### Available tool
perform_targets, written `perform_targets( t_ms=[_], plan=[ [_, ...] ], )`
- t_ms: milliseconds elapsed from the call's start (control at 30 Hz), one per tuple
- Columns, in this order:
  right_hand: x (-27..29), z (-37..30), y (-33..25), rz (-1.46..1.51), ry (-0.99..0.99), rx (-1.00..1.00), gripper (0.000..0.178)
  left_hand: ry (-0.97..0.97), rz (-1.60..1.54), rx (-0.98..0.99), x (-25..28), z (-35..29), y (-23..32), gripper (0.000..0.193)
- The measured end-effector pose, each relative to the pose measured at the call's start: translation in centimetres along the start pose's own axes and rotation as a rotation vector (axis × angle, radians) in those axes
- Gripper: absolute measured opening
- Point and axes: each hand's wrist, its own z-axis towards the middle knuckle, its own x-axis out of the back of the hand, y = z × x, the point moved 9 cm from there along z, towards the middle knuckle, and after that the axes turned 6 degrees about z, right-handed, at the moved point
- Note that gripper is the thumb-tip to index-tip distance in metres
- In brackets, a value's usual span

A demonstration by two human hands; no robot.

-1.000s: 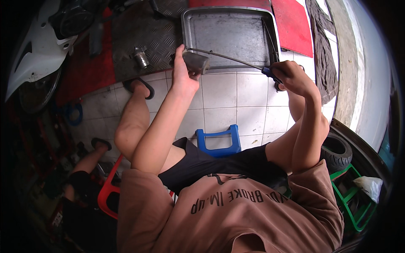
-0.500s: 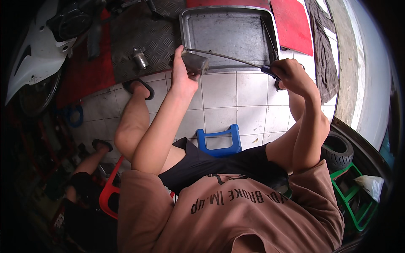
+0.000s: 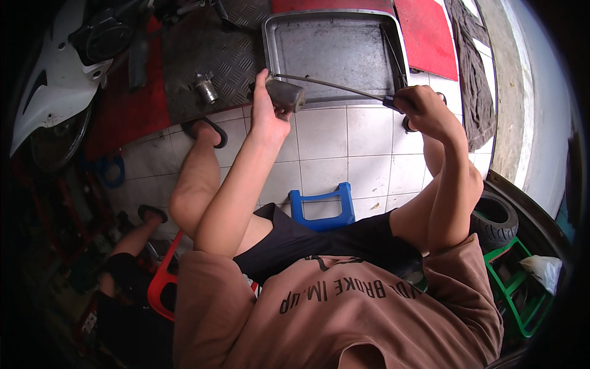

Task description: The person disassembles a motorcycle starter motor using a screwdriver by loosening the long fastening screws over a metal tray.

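Observation:
My left hand (image 3: pixel 267 114) is closed around a grey metal cylinder (image 3: pixel 284 96), held tilted near the tray's front left corner. In my right hand (image 3: pixel 424 107) is the dark handle of a long screwdriver (image 3: pixel 344 86). Its thin shaft runs leftward across the tray's front, and its tip meets or lies very close to the upper end of the cylinder, by my left fingertips. My fingers partly hide that end. Beyond both hands lies a large metal tray (image 3: pixel 335 18), with a thin dark rod along its right side.
A shiny metal part (image 3: pixel 206 89) stands on the dark tread plate (image 3: pixel 236 55). A white motorcycle panel (image 3: pixel 52 86) is at far left. Between my knees is a blue stool (image 3: pixel 322 222). A tyre (image 3: pixel 493 221) and green crate (image 3: pixel 513 289) sit right; another person's leg (image 3: pixel 132 237) shows left.
My hands, the cylinder and the screwdriver hold almost the same positions. The screwdriver's handle looks slightly turned, and the whole view has shifted a little.

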Motion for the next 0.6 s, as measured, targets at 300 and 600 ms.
perform_targets(
  t_ms=[300, 600],
  plan=[
    [1.7, -0.2, -2.1, -0.006, 0.165, 0.122, 0.016, -0.004, 0.016, 0.009, 0.1, 0.5, -0.5, 0.058],
    [0.2, -0.1, -0.7, -0.135, 0.103, 0.232, 0.020, -0.014, 0.017, -0.001, -0.1, 0.7, -0.2, 0.057]
  ],
)
